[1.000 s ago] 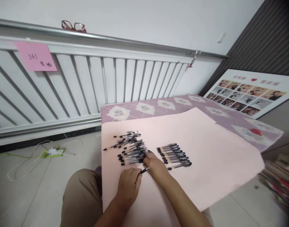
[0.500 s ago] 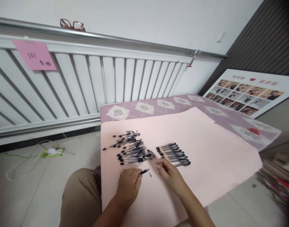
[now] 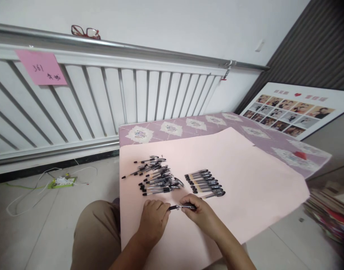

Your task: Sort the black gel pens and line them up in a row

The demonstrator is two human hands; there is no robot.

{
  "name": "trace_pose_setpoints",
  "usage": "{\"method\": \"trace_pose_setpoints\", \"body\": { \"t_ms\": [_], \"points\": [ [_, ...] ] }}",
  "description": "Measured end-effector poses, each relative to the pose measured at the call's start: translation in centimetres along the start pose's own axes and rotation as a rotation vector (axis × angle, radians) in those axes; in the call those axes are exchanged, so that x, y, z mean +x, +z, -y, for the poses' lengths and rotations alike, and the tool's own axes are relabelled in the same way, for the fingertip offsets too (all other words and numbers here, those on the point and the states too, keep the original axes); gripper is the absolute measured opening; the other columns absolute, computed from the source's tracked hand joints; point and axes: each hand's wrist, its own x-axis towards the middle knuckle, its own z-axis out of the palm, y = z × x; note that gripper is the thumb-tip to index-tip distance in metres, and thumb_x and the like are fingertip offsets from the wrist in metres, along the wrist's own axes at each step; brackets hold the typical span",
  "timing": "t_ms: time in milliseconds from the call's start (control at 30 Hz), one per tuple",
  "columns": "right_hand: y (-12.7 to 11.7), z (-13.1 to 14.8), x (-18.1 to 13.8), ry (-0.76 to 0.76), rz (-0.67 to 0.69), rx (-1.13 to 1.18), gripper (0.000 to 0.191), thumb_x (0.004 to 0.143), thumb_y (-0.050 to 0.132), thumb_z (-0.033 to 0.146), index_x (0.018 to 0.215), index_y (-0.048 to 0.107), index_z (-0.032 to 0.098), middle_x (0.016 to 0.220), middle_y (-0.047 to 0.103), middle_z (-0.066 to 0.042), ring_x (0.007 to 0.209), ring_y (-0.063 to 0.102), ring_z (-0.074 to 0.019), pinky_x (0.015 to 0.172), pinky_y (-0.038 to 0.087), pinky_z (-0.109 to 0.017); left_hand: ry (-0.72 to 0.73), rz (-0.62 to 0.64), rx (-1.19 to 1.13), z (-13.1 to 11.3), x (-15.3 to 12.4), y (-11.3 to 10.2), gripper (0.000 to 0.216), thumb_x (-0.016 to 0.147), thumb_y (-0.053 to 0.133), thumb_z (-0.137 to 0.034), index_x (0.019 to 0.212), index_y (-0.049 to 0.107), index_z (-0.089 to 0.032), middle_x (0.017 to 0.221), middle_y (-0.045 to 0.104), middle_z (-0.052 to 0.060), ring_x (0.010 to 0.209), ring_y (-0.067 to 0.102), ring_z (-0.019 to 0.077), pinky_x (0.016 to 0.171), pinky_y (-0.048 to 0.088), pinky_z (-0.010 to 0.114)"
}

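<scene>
Black pen (image 3: 181, 207) gripped between left hand (image 3: 154, 221) and right hand (image 3: 201, 215).

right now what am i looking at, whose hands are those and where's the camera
There is no machine here: these are a person's two bare hands, seen from a camera worn on their head that looks forward and down. The left hand and right hand hold one pen between them, one at each end. On the pink paper covering the table lie a loose pile of pens and, to its right, a tidy row of pens. Behind stands a white radiator with glasses on top.
</scene>
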Motion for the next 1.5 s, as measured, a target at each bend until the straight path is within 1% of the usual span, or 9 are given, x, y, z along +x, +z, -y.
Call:
{"method": "trace_pose_setpoints", "body": {
  "t_ms": [167, 300, 500, 633, 767, 833, 1033, 1333, 1500],
  "points": [
    [0.3, 0.5, -0.1, -0.043, 0.072, -0.058, 0.012, 0.074, 0.055, 0.014, 0.082, 0.061, 0.021, 0.079, 0.058, 0.001, 0.070, 0.054, -0.0125, 0.064, 0.041, -0.022, -0.001, 0.022, 0.011, -0.1, 0.0, -0.1, 0.017, 0.087, 0.049, -0.020, 0.098, 0.059, -0.026, 0.083, 0.062, 0.000, 0.080, 0.053, 0.0185, 0.077, 0.034, 0.036],
    [0.9, 0.6, -0.1, -0.095, 0.083, -0.113, 0.017, 0.073, 0.054, 0.011, 0.083, 0.062, 0.022, 0.081, 0.059, 0.000, 0.075, 0.055, -0.0137, 0.068, 0.043, -0.023, -0.015, 0.045, 0.010, -0.2, 0.0, -0.1, 0.015, 0.087, 0.051, -0.020, 0.097, 0.060, -0.025, 0.085, 0.062, 0.000, 0.082, 0.054, 0.0181, 0.079, 0.034, 0.035],
    [2.1, 0.8, 0.1, -0.167, 0.108, -0.134, 0.013, 0.077, 0.055, 0.014, 0.083, 0.064, 0.022, 0.082, 0.062, -0.002, 0.080, 0.058, -0.0154, 0.072, 0.045, -0.025, -0.006, 0.098, 0.003, -0.2, 0.1, -0.1, 0.011, 0.086, 0.052, -0.020, 0.091, 0.061, -0.025, 0.083, 0.062, -0.001, 0.081, 0.054, 0.0174, 0.079, 0.034, 0.035],
    [2.3, 0.3, 0.1, -0.173, 0.072, -0.119, 0.015, 0.078, 0.055, 0.014, 0.087, 0.064, 0.023, 0.083, 0.062, -0.001, 0.079, 0.058, -0.0148, 0.071, 0.045, -0.025, -0.040, 0.081, -0.002, -0.3, 0.1, -0.3, 0.010, 0.086, 0.054, -0.024, 0.094, 0.060, -0.024, 0.087, 0.063, 0.000, 0.084, 0.054, 0.0188, 0.080, 0.033, 0.036],
    [1.8, -0.3, -0.2, -0.151, 0.024, -0.142, 0.014, 0.079, 0.055, 0.014, 0.087, 0.062, 0.023, 0.084, 0.061, -0.002, 0.080, 0.058, -0.0153, 0.073, 0.045, -0.026, -0.072, 0.043, 0.015, -0.5, 0.2, -0.4, 0.017, 0.086, 0.053, -0.026, 0.102, 0.058, -0.024, 0.091, 0.063, 0.002, 0.088, 0.052, 0.0206, 0.083, 0.032, 0.038],
    [1.5, -0.4, -0.3, -0.142, 0.019, -0.156, 0.012, 0.080, 0.054, 0.015, 0.086, 0.061, 0.023, 0.083, 0.061, -0.001, 0.080, 0.058, -0.0154, 0.073, 0.045, -0.026, -0.070, 0.059, 0.036, -0.6, 0.2, -0.4, 0.018, 0.087, 0.050, -0.023, 0.103, 0.058, -0.024, 0.092, 0.063, 0.002, 0.089, 0.052, 0.0202, 0.083, 0.032, 0.038],
    [1.7, -0.4, -0.6, -0.168, 0.042, -0.180, 0.013, 0.081, 0.053, 0.016, 0.087, 0.062, 0.023, 0.084, 0.062, -0.002, 0.082, 0.058, -0.0168, 0.074, 0.045, -0.027, -0.048, 0.161, 0.066, -0.2, 0.3, 0.1, 0.014, 0.088, 0.047, -0.019, 0.089, 0.060, -0.024, 0.085, 0.062, 0.000, 0.082, 0.051, 0.0178, 0.079, 0.032, 0.035],
    [2.3, -0.3, -0.5, -0.167, 0.037, -0.179, 0.014, 0.083, 0.050, 0.017, 0.088, 0.062, 0.022, 0.084, 0.063, -0.003, 0.082, 0.058, -0.0166, 0.074, 0.045, -0.027, -0.037, 0.108, 0.076, 0.2, 0.1, 0.3, 0.009, 0.086, 0.052, -0.021, 0.086, 0.060, -0.024, 0.081, 0.061, -0.001, 0.079, 0.051, 0.0181, 0.075, 0.034, 0.034],
    [2.4, -0.1, -0.3, -0.162, 0.055, -0.177, 0.014, 0.083, 0.050, 0.017, 0.087, 0.063, 0.022, 0.083, 0.063, -0.002, 0.080, 0.058, -0.0164, 0.073, 0.045, -0.027, -0.028, 0.078, 0.049, 0.4, 0.0, 0.4, 0.008, 0.085, 0.053, -0.018, 0.084, 0.060, -0.022, 0.081, 0.061, 0.000, 0.079, 0.051, 0.0188, 0.075, 0.035, 0.035]
  ]
}}
